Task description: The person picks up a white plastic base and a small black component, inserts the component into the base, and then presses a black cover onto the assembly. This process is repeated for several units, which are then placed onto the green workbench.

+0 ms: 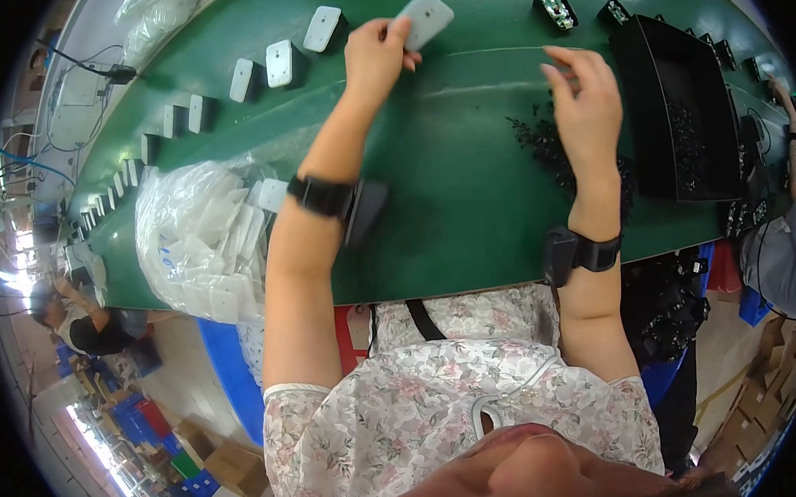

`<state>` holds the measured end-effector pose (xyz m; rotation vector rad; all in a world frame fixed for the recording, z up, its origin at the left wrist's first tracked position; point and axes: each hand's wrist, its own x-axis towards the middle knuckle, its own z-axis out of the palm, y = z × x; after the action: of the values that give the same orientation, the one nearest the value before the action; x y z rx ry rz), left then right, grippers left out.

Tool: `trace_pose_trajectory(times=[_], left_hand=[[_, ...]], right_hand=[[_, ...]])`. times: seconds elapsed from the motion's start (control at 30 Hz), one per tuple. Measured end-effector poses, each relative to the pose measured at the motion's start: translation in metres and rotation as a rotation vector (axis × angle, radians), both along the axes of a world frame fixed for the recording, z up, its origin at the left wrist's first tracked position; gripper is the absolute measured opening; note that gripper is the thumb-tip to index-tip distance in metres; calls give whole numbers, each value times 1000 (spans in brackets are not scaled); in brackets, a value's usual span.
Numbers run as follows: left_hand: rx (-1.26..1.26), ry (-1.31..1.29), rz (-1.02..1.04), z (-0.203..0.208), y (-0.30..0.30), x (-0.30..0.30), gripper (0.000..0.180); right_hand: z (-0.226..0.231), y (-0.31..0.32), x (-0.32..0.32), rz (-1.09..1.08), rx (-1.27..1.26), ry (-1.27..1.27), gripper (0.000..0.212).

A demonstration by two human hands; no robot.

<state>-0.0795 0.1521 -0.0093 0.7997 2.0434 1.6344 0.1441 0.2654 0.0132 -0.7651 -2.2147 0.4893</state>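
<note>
White casing (431, 19) in left hand (376, 58), blue marking (166, 252) on clear bag (184, 203).

"What's covered on the counter (454, 215)?"
"The right wrist (596, 191) hides part of the black pieces (547, 148), too small to tell one by one."
"And at the left?"
"The plastic bag (170, 219) veils its contents; the leftmost casings (101, 205) are too tiny to tell."
"The held casing (430, 21)?"
"Left fingers (398, 32) cover one edge."
</note>
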Motion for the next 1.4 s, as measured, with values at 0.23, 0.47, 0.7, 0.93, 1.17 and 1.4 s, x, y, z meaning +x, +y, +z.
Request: trace_pose_trajectory(times=[0.23, 0.47, 0.7, 0.93, 1.17, 1.4], left_hand=[[-162, -108, 117, -18, 47, -54, 37], [-509, 89, 114, 10, 32, -42, 37], [-714, 858, 138, 76, -119, 5, 27], [-950, 1026, 0, 29, -207, 42, 30], [-790, 1100, 11, 4, -225, 55, 38], [-792, 1337, 117, 28, -201, 60, 24]], right_hand=[[-18, 3, 6, -72, -120, -343, 9], [-32, 11, 8, -71, 83, -290, 7], [-7, 1, -2, -105, -272, 69, 8], [-10, -19, -17, 281, -383, 104, 19], [-15, -37, -27, 404, -701, 199, 13], [-7, -62, -28, 670, -980, 288, 11]])
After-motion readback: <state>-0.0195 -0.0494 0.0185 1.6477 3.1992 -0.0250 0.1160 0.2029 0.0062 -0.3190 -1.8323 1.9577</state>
